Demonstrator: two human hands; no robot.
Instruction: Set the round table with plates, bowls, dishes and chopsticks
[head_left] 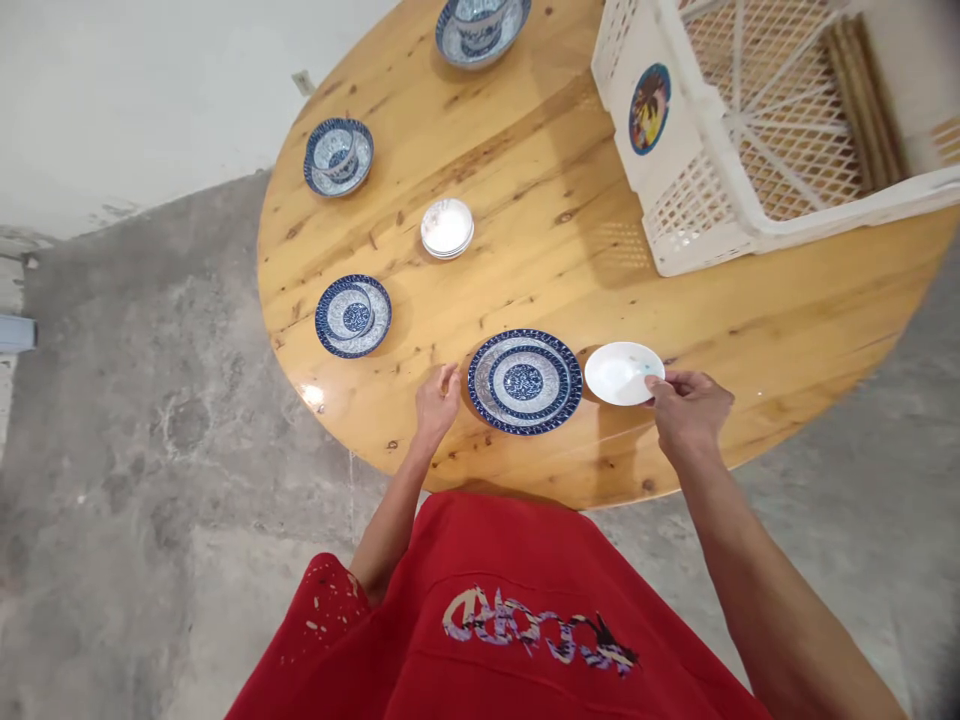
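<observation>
With my right hand (691,405) I am grasping a white dish (621,375) by its right rim, near the surface's (525,275) near edge and just right of a blue-patterned plate (523,425); I cannot tell whether the dish is touching the wood. My left hand (439,400) is holding nothing, its fingers curling loosely just left of that plate. A stack of white dishes (447,227) is sitting in from the left edge, while a white crate (697,135) is standing toward the far right edge.

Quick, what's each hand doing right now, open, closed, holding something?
Left hand: loosely open, nothing visible in it, beside the blue-patterned plate.
Right hand: closed on the rim of the white dish.
</observation>
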